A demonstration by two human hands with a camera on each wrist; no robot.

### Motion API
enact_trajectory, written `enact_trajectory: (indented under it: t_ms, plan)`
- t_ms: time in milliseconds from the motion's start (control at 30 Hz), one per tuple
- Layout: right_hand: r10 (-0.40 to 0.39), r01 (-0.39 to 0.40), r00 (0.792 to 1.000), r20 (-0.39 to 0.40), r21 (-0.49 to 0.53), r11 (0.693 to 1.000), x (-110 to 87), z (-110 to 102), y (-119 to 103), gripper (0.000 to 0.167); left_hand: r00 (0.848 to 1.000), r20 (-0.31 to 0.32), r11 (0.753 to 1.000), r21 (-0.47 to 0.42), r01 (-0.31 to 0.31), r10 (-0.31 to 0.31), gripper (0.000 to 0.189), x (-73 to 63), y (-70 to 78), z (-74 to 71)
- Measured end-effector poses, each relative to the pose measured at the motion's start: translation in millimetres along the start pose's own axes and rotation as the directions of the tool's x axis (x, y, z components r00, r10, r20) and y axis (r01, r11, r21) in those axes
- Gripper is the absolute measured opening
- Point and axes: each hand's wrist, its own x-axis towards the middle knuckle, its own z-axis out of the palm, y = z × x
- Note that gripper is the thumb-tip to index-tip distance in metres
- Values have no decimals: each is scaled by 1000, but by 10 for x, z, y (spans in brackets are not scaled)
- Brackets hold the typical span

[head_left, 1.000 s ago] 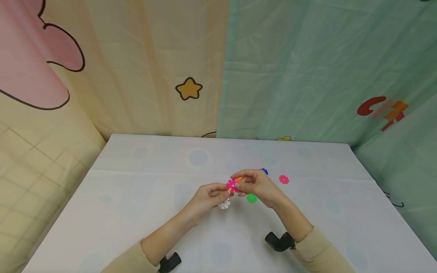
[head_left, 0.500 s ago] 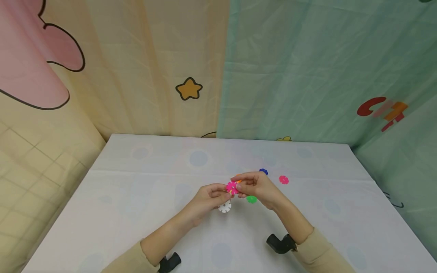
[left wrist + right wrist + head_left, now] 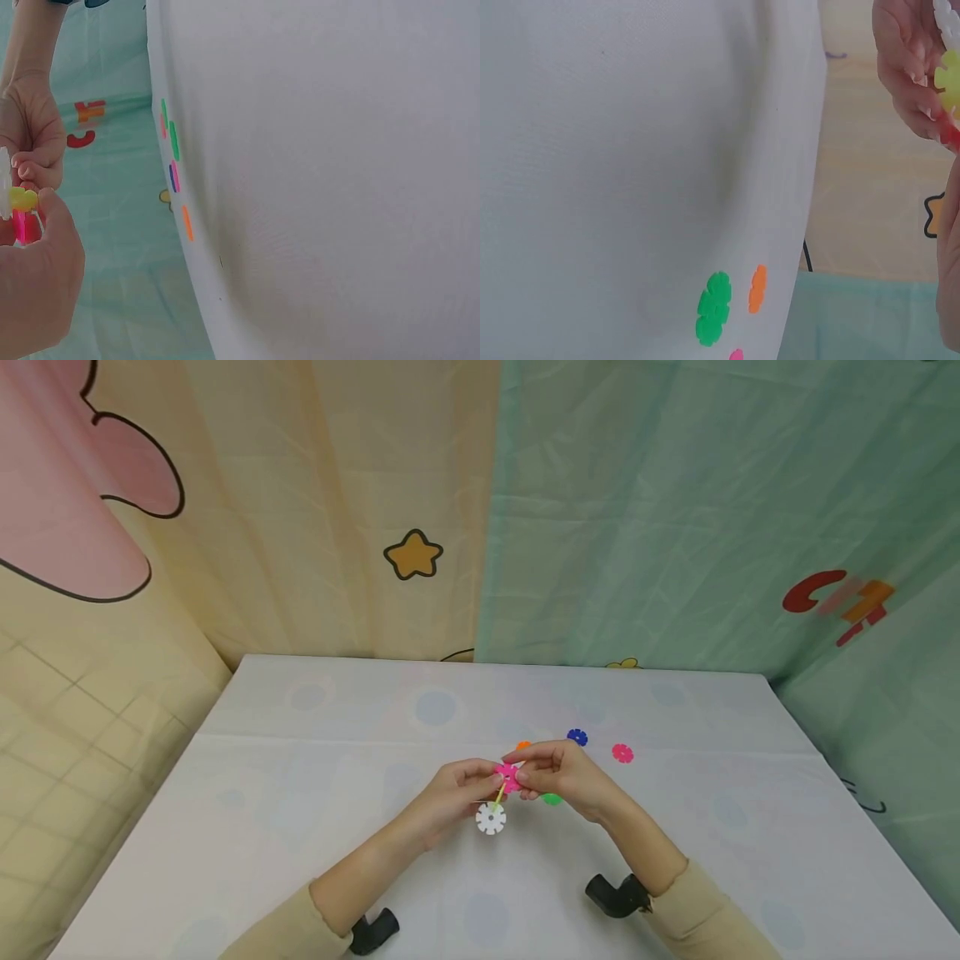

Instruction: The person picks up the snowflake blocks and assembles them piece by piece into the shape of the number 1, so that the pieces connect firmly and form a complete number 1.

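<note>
Both hands meet above the table around a small chain of notched plastic snowflake discs. A pink disc (image 3: pixel 507 777) is pinched from the left by my left hand (image 3: pixel 453 795) and from the right by my right hand (image 3: pixel 564 778). A yellow disc (image 3: pixel 499 794), seen edge-on in the head view, joins it to a white disc (image 3: pixel 491 818) hanging below. In the left wrist view, the yellow disc (image 3: pixel 23 199) sits between the white disc (image 3: pixel 4 184) and the pink disc (image 3: pixel 21 226). The right wrist view cuts off part of the chain at its edge.
Loose discs lie on the white table (image 3: pixel 337 843) beyond and beside my right hand: an orange disc (image 3: pixel 523 745), a blue disc (image 3: pixel 577 737), a pink loose disc (image 3: pixel 622 752) and a green disc (image 3: pixel 552 799). Curtains (image 3: pixel 637 527) hang behind the table.
The joined discs have turned in my fingers, so the white disc now hangs lower and faces the head camera, with the yellow one showing. My right hand has shifted slightly down.
</note>
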Motion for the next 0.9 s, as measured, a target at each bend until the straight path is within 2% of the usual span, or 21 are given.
enact_trajectory:
  t_ms: [400,533,767,900]
  plan:
    - [0,0,1000,-12,-12,1000,8,6,16,31,1000,-20,1000,-21,2,-2,29,39,-31,21]
    - [11,-12,1000,-30,-29,1000,7,-22,37,32,999,-47,1000,-18,2,-3,28,29,-27,24]
    - [24,-30,995,-96,-55,998,-23,-146,93,38,996,-94,1000,-6,4,-5,28,16,-27,-1]
    - [28,-33,992,-120,-39,999,-76,-253,122,39,995,-95,1000,2,10,-10,27,7,-23,-27]
